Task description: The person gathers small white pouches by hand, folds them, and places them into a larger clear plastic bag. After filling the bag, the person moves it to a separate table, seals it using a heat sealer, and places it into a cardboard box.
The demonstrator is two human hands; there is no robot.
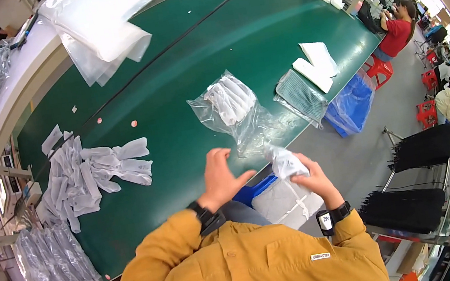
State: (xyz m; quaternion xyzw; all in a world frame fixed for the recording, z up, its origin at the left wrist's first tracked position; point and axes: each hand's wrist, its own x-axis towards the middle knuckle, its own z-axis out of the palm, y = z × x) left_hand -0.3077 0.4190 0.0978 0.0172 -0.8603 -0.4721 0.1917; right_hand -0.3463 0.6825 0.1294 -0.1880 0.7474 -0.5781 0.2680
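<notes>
My right hand (316, 178) is closed around a small bundle wrapped in whitish, translucent plastic (282, 161), held just past the table's near edge. My left hand (221, 177) hovers at that edge with thumb and fingers spread, holding nothing. Beyond both hands, a clear plastic bag (258, 129) lies on the green table (173, 107) with several white wrapped packets (228, 100) side by side in it. To the left spreads a loose pile of similar whitish wrapped packets (81, 178).
Filled clear packs (59, 266) lie at the near left corner. Right of the bag are a grey-green bagged item (300, 93) and white sheets (314, 73). A black cable (163, 50) crosses the table. A white padded bundle (285, 201) sits below my hands. Another person (398, 31) sits far right.
</notes>
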